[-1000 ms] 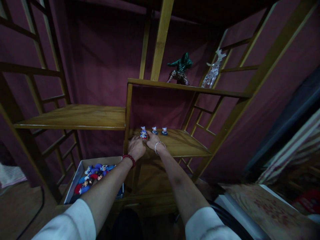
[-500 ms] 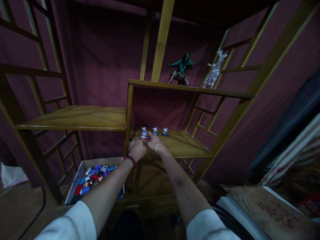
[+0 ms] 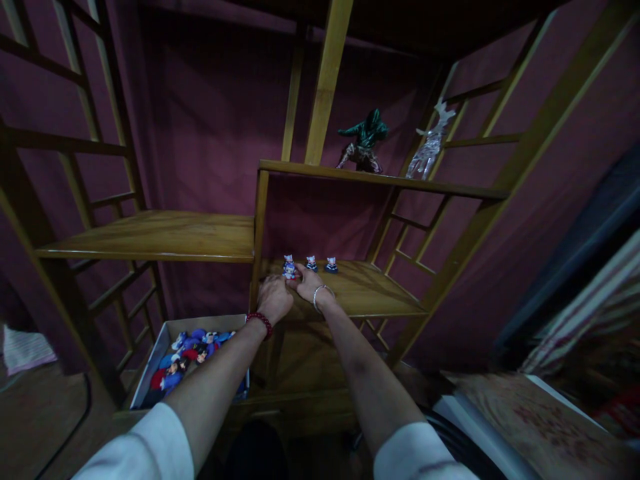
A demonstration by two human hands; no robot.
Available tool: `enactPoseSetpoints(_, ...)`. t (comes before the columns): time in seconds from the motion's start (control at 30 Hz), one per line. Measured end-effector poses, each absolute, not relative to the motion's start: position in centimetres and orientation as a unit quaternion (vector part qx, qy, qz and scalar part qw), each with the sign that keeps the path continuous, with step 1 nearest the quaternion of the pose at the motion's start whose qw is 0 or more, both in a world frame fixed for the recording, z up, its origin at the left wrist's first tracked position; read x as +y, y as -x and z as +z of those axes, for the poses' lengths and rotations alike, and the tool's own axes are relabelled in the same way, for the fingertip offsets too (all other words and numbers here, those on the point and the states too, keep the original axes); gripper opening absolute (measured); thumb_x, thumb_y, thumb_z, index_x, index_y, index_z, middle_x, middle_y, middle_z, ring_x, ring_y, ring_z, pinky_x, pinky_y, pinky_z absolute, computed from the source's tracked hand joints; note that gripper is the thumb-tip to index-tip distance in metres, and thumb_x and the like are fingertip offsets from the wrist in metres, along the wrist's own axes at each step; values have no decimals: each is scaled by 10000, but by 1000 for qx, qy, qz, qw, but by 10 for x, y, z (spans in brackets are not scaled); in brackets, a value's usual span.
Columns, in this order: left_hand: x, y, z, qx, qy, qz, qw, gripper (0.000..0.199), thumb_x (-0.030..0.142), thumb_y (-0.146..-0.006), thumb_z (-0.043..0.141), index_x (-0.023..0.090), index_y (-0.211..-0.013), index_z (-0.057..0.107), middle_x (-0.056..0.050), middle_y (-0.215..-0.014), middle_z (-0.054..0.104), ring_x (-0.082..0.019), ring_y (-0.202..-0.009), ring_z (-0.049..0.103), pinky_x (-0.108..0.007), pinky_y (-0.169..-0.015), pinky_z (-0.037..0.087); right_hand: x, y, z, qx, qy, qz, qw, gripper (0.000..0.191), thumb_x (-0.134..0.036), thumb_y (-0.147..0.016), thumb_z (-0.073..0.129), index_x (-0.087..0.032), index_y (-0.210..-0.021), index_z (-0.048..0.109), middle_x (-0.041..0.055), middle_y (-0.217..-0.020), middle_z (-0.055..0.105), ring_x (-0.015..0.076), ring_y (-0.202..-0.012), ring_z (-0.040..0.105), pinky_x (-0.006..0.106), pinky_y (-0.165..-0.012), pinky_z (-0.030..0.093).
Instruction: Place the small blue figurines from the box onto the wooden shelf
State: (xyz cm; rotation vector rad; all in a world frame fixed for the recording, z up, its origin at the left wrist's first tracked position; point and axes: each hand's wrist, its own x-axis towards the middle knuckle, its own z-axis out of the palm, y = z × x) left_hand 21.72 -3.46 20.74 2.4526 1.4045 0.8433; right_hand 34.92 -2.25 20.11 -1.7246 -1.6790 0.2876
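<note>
A small purple-haired figurine with a red base sits at the front of the lower right shelf, between my fingertips. My left hand, with a red bead bracelet, is closed at its left and lower side; its fingertips are partly hidden. From the right, my right hand, wearing a silver bangle, has its fingers closed against the same figurine. Right behind it stands a white-headed figurine, partly covered. Two similar figurines, a middle one and a right one, stand in line with it on dark bases.
An open box of several colourful figurines sits low at left. Above is a shelf with a green hooded statue and a clear deer-like ornament. A wooden post separates the left shelf from the lower right shelf.
The view has shifted very slightly. Both hands stay at the purple-haired figurine, and the row behind it stands as before.
</note>
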Motion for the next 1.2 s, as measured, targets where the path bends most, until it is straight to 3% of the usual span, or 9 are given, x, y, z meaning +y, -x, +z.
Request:
enactPoseSetpoints(0.53, -33, -218, 204, 464, -831, 295, 80, 303, 112, -722, 384, 109, -949, 585, -119, -996, 603, -200, -954, 513, -288, -856, 362, -26, -346, 208, -660, 675, 82, 319, 444, -246, -699, 577, -189, -1132, 496, 39, -954, 641, 155, -859, 584, 239, -768, 439)
enactPoseSetpoints(0.9, -37, -217, 209, 476, -826, 284, 102, 353, 111, -704, 388, 100, -1006, 570, -126, -1039, 595, -203, -1000, 503, -283, -881, 356, -30, -344, 209, -665, 682, 53, 301, 342, -299, -681, 594, -180, -998, 546, 25, -806, 639, 141, -691, 568, 225, -631, 425)
enactPoseSetpoints(1.2, -35, -218, 208, 476, -831, 275, 88, 335, 111, -700, 393, 103, -976, 583, -118, -1017, 606, -201, -983, 509, -277, -879, 355, -32, -343, 210, -652, 688, 56, 314, 381, -272, -671, 612, -190, -1036, 541, 17, -846, 647, 135, -729, 578, 214, -652, 431)
